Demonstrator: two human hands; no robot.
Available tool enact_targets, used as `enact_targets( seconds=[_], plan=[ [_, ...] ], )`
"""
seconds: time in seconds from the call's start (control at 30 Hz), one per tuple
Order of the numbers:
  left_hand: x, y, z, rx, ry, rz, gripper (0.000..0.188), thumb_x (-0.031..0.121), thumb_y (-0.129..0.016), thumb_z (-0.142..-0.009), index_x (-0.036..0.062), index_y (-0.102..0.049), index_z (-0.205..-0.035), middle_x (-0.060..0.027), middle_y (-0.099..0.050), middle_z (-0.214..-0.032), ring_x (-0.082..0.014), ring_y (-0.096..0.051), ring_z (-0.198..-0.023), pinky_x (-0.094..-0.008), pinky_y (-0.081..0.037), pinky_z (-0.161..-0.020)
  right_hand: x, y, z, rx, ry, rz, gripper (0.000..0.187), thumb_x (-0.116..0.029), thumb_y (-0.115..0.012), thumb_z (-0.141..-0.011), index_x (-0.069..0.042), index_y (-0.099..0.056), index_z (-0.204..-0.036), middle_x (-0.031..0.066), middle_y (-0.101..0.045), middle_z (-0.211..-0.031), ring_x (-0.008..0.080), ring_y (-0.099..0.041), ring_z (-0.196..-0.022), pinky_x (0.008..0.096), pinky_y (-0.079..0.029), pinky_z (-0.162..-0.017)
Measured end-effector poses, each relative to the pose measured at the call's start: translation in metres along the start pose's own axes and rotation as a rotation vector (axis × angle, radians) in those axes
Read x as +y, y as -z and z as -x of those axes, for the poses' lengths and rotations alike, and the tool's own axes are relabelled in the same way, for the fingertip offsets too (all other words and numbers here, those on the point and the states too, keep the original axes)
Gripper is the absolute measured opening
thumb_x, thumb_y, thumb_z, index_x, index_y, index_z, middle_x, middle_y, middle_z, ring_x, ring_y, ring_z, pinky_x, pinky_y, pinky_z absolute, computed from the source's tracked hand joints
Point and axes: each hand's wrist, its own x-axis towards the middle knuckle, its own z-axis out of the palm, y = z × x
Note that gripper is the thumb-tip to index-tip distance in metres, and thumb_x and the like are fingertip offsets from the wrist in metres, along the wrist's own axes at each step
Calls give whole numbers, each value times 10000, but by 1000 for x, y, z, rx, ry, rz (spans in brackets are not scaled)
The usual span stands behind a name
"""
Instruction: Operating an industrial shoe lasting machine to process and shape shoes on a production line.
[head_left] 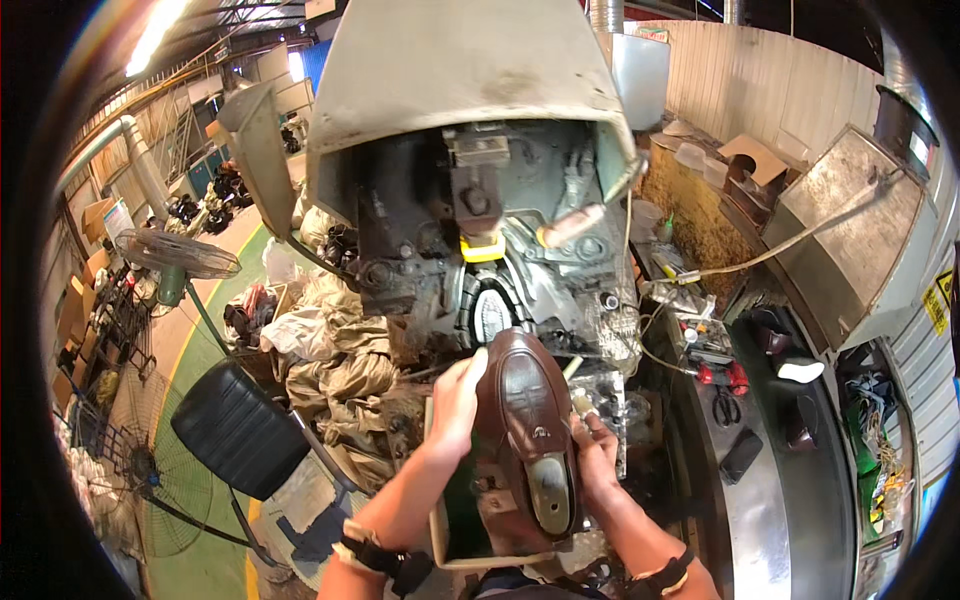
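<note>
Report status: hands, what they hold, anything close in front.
Left hand and right hand both grip the brown shoe, sole up. Grey machine directly ahead, shoe toe close to it. Black stool at left.

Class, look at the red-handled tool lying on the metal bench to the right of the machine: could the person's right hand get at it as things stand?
Probably not at once. The right hand is busy gripping the brown shoe, which the left hand also holds. The red-handled tool lies uncovered on the metal bench, so once that hand lets go, the path looks free.
</note>
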Motion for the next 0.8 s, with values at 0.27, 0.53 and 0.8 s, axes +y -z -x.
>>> enact_targets(
  seconds=[0.27, 0.53, 0.8],
  plan=[
    [1, 19, 16, 222, 324, 479, 307, 305, -655, -975, 34, -709, -1110, -95, -724, -1033, -207, -689, -905, -343, -552, -762, 13, -90, -50, -172, -19, -286, 332, -100, -616, -1010, -49, -571, -1334, 71, -685, -1096, 167, -661, -925, 326, -572, -785],
    [-32, 25, -46, 219, 444, 517, 300, 354, -679, -942, 71, -724, -1031, -87, -723, -947, -217, -683, -746, -364, -566, -661, 25, -110, -101, -149, -13, -309, 242, -57, -628, -968, -55, -576, -1204, 89, -686, -1070, 229, -689, -940, 389, -588, -813],
    [-44, 24, -65, 135, 570, 751, 316, 336, -638, -963, 55, -708, -1088, -100, -739, -1007, -245, -723, -829, -406, -604, -769, 13, -113, -110, -143, -150, -296, 314, -70, -619, -998, -67, -533, -1300, 80, -668, -1106, 197, -673, -957, 353, -583, -818]
  ],
)
